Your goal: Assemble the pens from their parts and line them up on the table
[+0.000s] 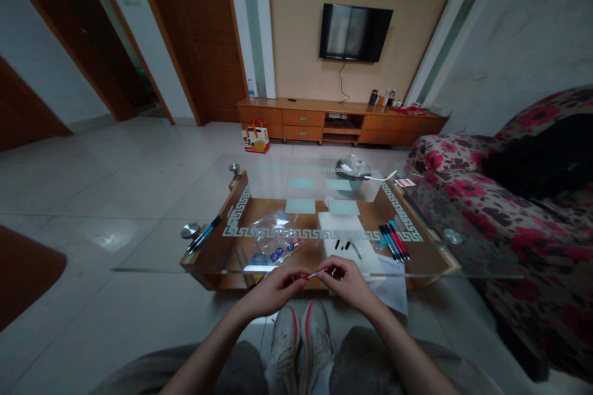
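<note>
Both my hands meet over the near edge of a glass coffee table (152, 247). My left hand (273, 287) and my right hand (346, 278) pinch the two ends of a thin pen part with a red tip (315, 273), held level between them. Just beyond my right hand a white sheet of paper (345, 234) lies on the glass with small black pen parts (345, 245) on it. A row of red, blue and black pens (393, 241) lies to the right of the sheet.
A clear plastic bag (275, 237) with blue bits lies left of the paper. Two pens (204, 234) rest at the table's left edge. A flowered sofa (509, 210) stands to the right. A basket (354, 173) sits at the table's far end. A TV cabinet (338, 120) lines the far wall.
</note>
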`<state>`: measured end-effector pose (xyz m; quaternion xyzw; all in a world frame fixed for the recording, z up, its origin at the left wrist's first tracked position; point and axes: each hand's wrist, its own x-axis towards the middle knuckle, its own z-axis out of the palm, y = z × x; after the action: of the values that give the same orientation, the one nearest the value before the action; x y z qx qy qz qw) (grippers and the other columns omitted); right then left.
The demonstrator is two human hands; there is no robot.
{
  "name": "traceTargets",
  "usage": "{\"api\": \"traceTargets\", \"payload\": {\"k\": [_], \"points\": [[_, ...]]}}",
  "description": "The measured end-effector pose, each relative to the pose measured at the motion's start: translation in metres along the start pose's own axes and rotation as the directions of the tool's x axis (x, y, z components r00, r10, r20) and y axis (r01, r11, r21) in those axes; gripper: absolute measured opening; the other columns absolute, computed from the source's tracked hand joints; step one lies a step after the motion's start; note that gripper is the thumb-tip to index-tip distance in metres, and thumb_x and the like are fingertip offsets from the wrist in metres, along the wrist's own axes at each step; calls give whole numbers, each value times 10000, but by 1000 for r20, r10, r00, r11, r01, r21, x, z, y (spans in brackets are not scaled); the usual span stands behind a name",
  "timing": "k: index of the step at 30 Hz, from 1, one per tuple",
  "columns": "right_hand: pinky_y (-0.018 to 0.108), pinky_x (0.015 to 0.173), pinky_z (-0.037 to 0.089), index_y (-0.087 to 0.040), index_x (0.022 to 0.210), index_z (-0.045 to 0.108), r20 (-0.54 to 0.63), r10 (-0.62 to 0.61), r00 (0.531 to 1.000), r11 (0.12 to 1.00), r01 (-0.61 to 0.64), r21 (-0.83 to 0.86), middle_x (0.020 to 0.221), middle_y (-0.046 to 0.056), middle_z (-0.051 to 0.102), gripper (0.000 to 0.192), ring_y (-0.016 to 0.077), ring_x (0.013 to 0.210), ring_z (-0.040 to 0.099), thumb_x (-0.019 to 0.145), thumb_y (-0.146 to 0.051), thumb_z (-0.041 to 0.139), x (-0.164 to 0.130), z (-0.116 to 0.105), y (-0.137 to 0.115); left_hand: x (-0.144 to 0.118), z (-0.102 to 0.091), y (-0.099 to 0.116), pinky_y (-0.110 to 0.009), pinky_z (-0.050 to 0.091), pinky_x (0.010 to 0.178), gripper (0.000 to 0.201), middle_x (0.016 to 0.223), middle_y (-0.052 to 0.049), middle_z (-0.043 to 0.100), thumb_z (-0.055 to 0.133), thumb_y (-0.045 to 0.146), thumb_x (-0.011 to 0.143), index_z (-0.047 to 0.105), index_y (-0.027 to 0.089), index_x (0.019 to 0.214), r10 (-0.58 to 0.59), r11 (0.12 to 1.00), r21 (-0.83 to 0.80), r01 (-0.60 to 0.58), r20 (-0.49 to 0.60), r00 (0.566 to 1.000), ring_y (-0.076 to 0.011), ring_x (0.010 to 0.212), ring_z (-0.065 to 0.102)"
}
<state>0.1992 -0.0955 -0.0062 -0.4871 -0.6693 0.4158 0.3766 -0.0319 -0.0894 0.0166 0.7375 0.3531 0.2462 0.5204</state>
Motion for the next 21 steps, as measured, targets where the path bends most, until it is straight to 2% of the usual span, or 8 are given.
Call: {"api": "traceTargets", "payload": {"k": [9,15,21], "points": [[248,626,439,-198,927,708,-6,-26,1000,999,26,-45,869,37,693,183,148,728,598,877,-349,617,1,-7,-4,1,0,0,-271,466,777,347,989,-64,687,489,403,950,675,203,1165,-3,1000,-8,3,-17,1000,-176,850,601],[239,603,411,-186,815,671,-49,-62,997,993,57,-105,773,18,652,165,136,682,551,853,-340,626,1,-8,-3,1,1,-3,-275,472,768,368,974,-66,690,480,409,950,670,198,1183,-12,1000,5,12,-38,999,-181,844,601],[236,587,408,-188,825,661,-40,-40,998,998,37,-55,758,14,642,165,137,669,547,853,-345,621,2,-9,1,1,1,-8,-267,470,760,344,976,-60,694,495,403,944,684,206,1153,-3,999,37,5,-66,998,-177,836,605]]}}
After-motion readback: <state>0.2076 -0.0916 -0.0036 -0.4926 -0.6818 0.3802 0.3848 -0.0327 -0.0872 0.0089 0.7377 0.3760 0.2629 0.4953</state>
